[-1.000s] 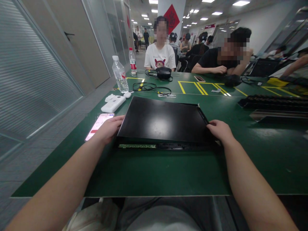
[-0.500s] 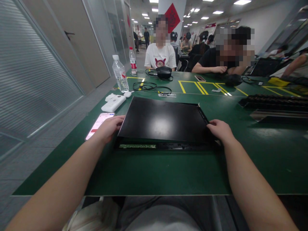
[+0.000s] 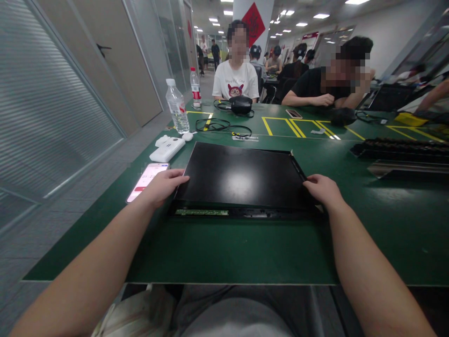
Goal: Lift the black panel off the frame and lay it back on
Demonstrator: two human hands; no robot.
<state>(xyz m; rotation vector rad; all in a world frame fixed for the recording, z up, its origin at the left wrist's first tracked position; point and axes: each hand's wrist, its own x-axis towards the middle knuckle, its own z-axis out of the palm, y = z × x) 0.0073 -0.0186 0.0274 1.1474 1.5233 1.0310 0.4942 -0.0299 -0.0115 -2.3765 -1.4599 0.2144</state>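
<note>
A flat black display panel (image 3: 238, 173) lies tilted over a black frame (image 3: 273, 214) on the green table. Along the near side of the frame, a narrow green circuit board (image 3: 202, 212) shows. My left hand (image 3: 167, 185) grips the panel's left edge, its thumb on the top face and its other fingers partly hidden. At the right edge, my right hand (image 3: 324, 191) is closed, thumb and forefinger at the rim; its remaining fingers are out of sight. Just left of my left hand lies a lit phone (image 3: 145, 180).
White devices (image 3: 167, 150) and a water bottle (image 3: 177, 107) stand at the left. Behind the panel runs a black cable (image 3: 213, 125). Long dark strips (image 3: 403, 149) lie on the right. Two people sit across the green table (image 3: 245, 257), near a black headset-like object (image 3: 241, 105).
My left thumb has come over onto the panel's top face, and the panel's near left corner sits slightly lower. My right hand keeps its place at the edge.
</note>
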